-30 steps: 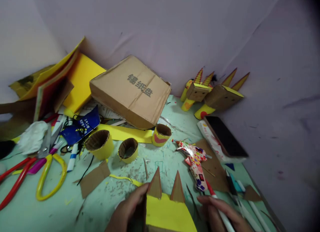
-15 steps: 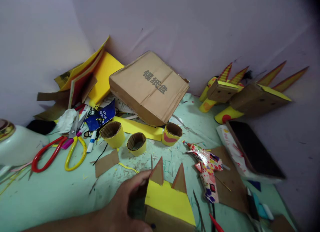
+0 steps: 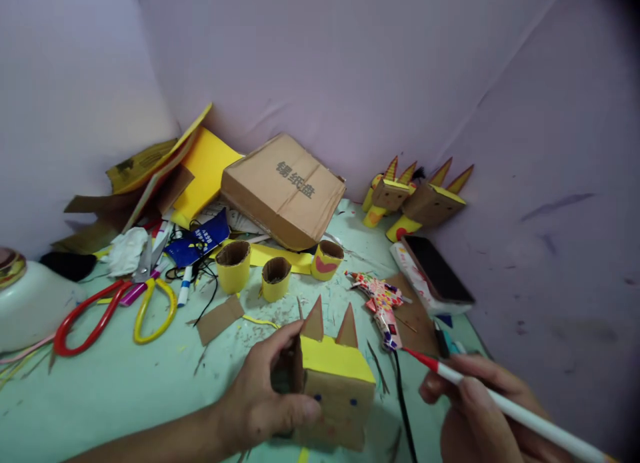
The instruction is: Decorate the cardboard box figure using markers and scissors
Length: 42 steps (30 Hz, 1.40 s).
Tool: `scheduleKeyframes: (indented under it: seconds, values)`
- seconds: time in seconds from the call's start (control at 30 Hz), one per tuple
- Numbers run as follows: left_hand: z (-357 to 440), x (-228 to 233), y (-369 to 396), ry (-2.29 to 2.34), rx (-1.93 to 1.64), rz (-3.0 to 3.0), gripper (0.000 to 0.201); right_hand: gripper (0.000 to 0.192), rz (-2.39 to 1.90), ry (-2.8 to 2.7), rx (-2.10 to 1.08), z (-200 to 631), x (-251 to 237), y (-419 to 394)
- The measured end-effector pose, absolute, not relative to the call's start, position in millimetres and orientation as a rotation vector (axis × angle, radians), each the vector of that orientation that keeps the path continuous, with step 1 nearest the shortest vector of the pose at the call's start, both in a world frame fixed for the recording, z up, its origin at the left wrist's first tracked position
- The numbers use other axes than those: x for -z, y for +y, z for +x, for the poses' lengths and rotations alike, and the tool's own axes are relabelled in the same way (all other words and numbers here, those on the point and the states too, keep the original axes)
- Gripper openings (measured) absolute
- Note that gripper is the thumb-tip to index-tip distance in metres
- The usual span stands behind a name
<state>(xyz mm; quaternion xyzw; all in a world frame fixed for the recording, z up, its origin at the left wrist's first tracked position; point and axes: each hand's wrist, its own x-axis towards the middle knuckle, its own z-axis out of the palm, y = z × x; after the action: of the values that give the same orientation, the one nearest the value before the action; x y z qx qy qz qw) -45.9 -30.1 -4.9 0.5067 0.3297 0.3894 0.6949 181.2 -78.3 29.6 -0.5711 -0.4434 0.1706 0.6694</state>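
Left hand (image 3: 270, 400): closed around the near side of the small cardboard box with a yellow paper top and two brown triangular ears (image 3: 334, 383); thumb across its front lower corner, fingers behind.
Right hand (image 3: 480, 410): closed in a writing grip on the white marker pen with a red tip (image 3: 480, 398); tip points left toward the box, well apart from it.
Box position: held just above the pale green tabletop (image 3: 100, 390), near the front edge, ears pointing away from the camera.
Box face: two small dark dots on the front panel; faint pink marks below them, too blurred to read.
Technique note: judged best to keep the left thumb clear of the front panel and brace the box firmly, so the pen tip meets a steady, flat surface; light pressure, since corrugated card dents.
Surroundings: three short yellow-wrapped cardboard rings (image 3: 276, 278) beyond the box; patterned glue gun (image 3: 381, 302) to the right; red-handled and yellow-handled scissors (image 3: 120, 306) to the left; flat brown carton with printed characters (image 3: 285, 190) behind; two finished eared cardboard figures (image 3: 417, 200) by the wall; dark phone (image 3: 436, 268) beside them.
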Motion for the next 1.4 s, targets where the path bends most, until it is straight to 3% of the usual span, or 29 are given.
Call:
scheduleKeyframes:
  seconds: [0.2, 0.37, 0.5, 0.67, 0.87, 1.4]
  values:
    - [-49, -17, -32, 0.758, -0.855, 1.352, 0.083, 0.016, -1.200, -1.331, -0.424, 144, -57, -48]
    - [-49, -28, -36, 0.805, -0.815, 1.502, 0.083, 0.023, -1.213, -1.388, -0.404, 133, -45, -36]
    - [-49, -27, -39, 0.806, -0.796, 1.595, 0.080, 0.017, -1.151, -1.449, -0.417, 133, -40, -41]
    - [-49, -20, -38, 0.953, -0.785, 1.595, 0.096, 0.011, -1.060, -1.529, -0.425, 131, -45, -44]
    - [-48, -28, -32, 0.799, -0.781, 1.495, 0.081, 0.012, -1.085, -1.539, -0.378, 131, -42, -43]
    - [-48, -24, -33, 0.905, -0.752, 1.513, 0.084, 0.009, -1.067, -1.554, -0.389, 129, -40, -41]
